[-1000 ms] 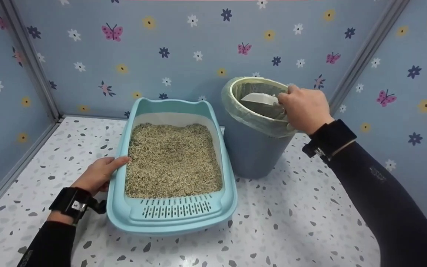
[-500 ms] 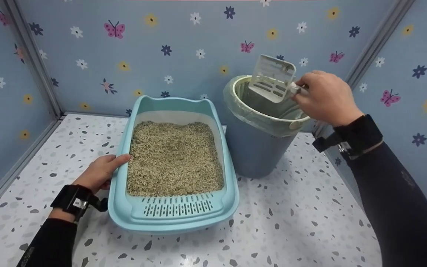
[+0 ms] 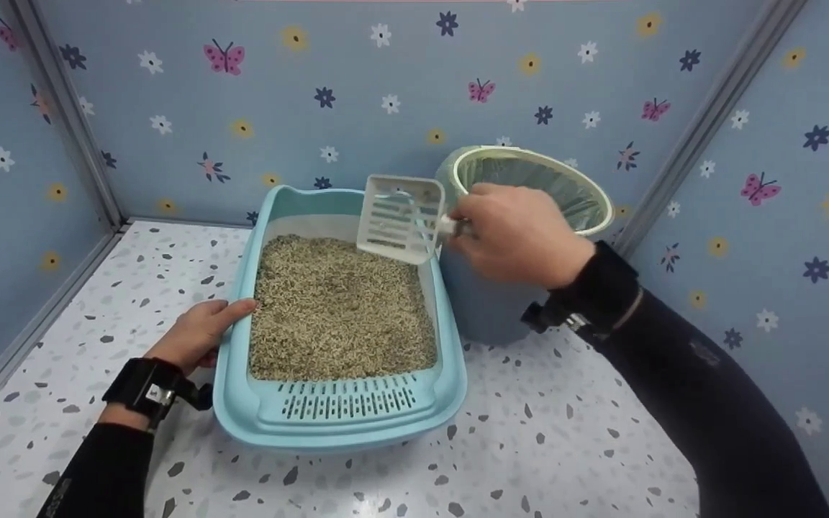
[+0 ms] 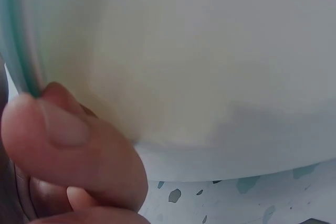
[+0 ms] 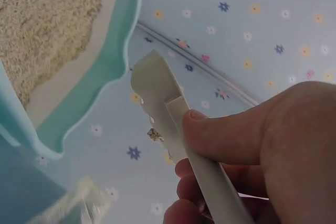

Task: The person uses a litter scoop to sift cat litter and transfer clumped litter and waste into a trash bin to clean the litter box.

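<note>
A light blue litter box (image 3: 242,424) full of tan granular litter (image 3: 335,309) sits on the speckled surface. My left hand (image 3: 202,331) grips its left rim, thumb on top; in the left wrist view the fingers (image 4: 100,156) curl under the rim beside the white outer wall. My right hand (image 3: 522,234) holds a white slotted litter scoop (image 3: 400,219) by the handle, its head over the back right part of the box. Up close in the right wrist view, a small clump (image 5: 154,134) clings to the scoop (image 5: 157,87), with the thumb along the handle.
A grey-blue trash bin (image 3: 486,309) lined with a pale green bag (image 3: 558,191) stands right of the box, partly behind my right hand. Flower-patterned panels (image 3: 357,79) close in the back and both sides, with metal strips at the corners.
My right hand has raised the scoop out of the bin, then swung it left over the litter box. The left hand keeps its grip on the rim.
</note>
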`<state>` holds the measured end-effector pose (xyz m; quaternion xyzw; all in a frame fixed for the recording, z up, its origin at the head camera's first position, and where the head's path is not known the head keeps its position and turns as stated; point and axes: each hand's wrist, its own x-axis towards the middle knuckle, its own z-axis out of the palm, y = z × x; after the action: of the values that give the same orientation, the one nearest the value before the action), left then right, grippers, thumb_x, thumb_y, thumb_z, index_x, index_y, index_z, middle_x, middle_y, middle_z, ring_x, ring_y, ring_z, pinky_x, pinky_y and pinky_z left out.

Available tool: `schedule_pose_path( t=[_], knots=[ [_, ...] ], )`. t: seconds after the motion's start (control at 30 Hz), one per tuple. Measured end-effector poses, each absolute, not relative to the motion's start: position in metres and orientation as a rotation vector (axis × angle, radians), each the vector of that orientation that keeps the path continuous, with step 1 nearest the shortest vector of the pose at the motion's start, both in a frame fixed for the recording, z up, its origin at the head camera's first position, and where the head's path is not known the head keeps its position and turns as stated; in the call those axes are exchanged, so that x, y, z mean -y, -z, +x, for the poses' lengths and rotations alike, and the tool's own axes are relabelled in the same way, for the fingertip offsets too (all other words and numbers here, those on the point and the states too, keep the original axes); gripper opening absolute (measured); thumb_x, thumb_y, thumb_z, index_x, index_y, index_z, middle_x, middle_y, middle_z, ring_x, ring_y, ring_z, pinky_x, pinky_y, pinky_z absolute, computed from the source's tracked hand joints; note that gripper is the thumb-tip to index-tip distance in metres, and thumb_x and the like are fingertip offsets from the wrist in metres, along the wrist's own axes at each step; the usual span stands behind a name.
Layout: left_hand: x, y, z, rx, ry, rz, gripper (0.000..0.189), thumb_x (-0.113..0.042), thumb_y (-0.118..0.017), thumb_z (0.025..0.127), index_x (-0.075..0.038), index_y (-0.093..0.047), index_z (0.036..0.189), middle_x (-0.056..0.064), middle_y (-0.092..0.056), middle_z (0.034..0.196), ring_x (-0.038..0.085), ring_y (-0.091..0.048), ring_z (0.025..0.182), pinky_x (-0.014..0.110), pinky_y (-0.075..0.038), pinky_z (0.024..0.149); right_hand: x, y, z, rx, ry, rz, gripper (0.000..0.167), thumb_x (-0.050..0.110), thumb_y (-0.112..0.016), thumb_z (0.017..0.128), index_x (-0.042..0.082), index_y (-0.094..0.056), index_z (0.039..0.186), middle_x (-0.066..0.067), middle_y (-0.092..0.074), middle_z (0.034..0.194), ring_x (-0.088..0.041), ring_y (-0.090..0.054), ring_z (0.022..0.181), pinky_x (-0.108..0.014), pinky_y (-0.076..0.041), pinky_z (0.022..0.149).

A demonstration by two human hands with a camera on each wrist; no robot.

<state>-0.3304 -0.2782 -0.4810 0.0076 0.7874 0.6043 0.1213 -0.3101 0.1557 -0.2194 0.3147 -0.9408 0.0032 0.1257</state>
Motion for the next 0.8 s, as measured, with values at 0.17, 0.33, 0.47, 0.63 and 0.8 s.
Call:
schedule_pose_path(
  t=[0.17, 0.33, 0.47, 0.63, 0.8],
  knots=[
    [0.277, 0.478, -0.331, -2.311, -1.764, 0.029, 0.075, -0.063, -0.06, 0.111, 0.007, -0.056, 0.138, 0.009, -0.075, 0.092, 0.009, -0.053, 0.052, 0.025, -0.044, 0.045, -0.12, 0.253, -0.327, 2.712, 0.324, 1.012, 0.021, 0.03, -0.079, 0.103, 0.009, -0.078, 0.106, -0.007, -0.071, 0.098, -0.027, -0.067, 0.077, -0.05, -0.06, 0.064],
    [0.276, 0.477, -0.33, -2.304, -1.773, 0.044, 0.07, -0.06, -0.06, 0.112, 0.007, -0.057, 0.134, 0.008, -0.072, 0.088, 0.01, -0.052, 0.051, 0.026, -0.042, 0.045, -0.1, 0.287, -0.354, 2.572, 0.669, 1.038, 0.016, 0.015, -0.074, 0.103, 0.009, -0.074, 0.088, -0.009, -0.074, 0.092, -0.027, -0.071, 0.07, -0.05, -0.062, 0.056],
    [0.275, 0.477, -0.33, -2.305, -1.782, 0.061, 0.066, -0.059, -0.061, 0.112, 0.006, -0.057, 0.129, 0.006, -0.068, 0.084, 0.01, -0.048, 0.051, 0.026, -0.04, 0.045, -0.091, 0.304, -0.377, 2.509, 0.819, 0.978, 0.036, 0.004, -0.066, 0.104, 0.015, -0.06, 0.07, -0.003, -0.068, 0.077, -0.021, -0.063, 0.061, -0.046, -0.061, 0.054],
    [0.276, 0.477, -0.329, -2.323, -1.767, 0.051, 0.067, -0.06, -0.061, 0.112, 0.005, -0.058, 0.127, 0.006, -0.068, 0.084, 0.01, -0.047, 0.051, 0.025, -0.04, 0.045, -0.079, 0.313, -0.399, 2.523, 0.934, 0.878, 0.052, 0.004, -0.062, 0.108, 0.019, -0.037, 0.065, 0.003, -0.039, 0.062, -0.016, -0.034, 0.058, -0.038, -0.039, 0.051],
    [0.278, 0.479, -0.327, -2.307, -1.772, 0.038, 0.067, -0.059, -0.06, 0.112, 0.005, -0.057, 0.13, 0.006, -0.068, 0.085, 0.009, -0.047, 0.051, 0.025, -0.041, 0.045, -0.064, 0.314, -0.412, 2.56, 1.055, 0.839, 0.05, 0.008, -0.056, 0.113, 0.02, -0.039, 0.068, 0.002, -0.04, 0.065, -0.018, -0.032, 0.065, -0.039, -0.032, 0.066]
  ],
)
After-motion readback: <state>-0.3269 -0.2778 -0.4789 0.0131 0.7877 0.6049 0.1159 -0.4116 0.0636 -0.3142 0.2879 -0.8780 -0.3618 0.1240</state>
